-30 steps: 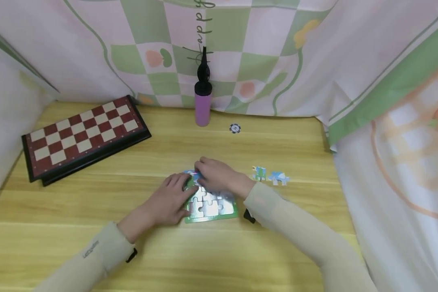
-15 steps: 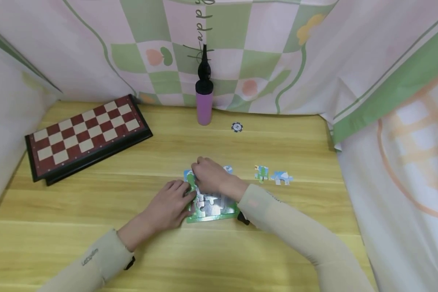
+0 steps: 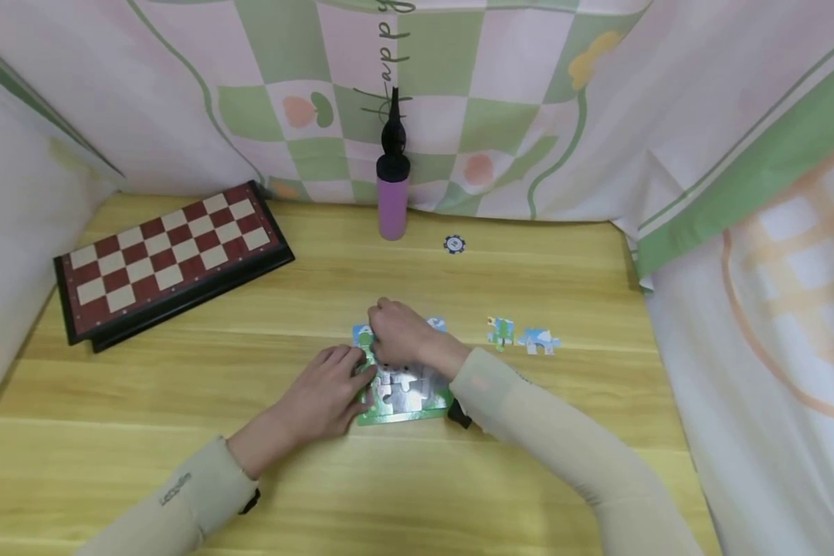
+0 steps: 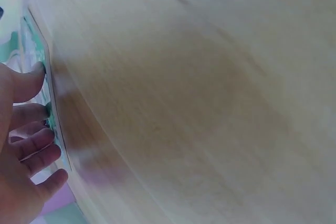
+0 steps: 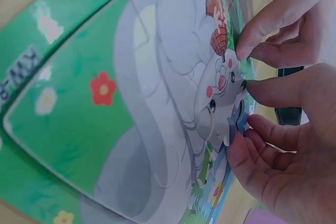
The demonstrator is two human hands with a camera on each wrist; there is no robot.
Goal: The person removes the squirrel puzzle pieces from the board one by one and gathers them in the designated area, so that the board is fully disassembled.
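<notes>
A green-framed puzzle tray point(image 3: 398, 416) with grey-white pieces lies on the wooden table. My left hand point(image 3: 357, 372) rests beside it, fingers touching its left edge; the left wrist view shows my left hand point(image 4: 46, 124) against the green rim point(image 4: 38, 43). My right hand point(image 3: 379, 327) hovers over the tray's upper left part. In the right wrist view my right hand point(image 5: 239, 113) pinches a small blue puzzle piece point(image 5: 234, 123) at the edge of the assembled picture, inside the tray's green frame point(image 5: 37, 61). Two loose pieces point(image 3: 500, 331) point(image 3: 539, 340) lie to the right.
A folded red-and-white chessboard point(image 3: 170, 259) sits at the back left. A purple pump bottle point(image 3: 393, 202) stands by the curtain, with a dark poker chip point(image 3: 454, 245) to its right. Patterned cloth walls the table on three sides.
My right hand has shifted slightly left with the piece over the tray's upper left part. The left hand stays at the tray's edge.
</notes>
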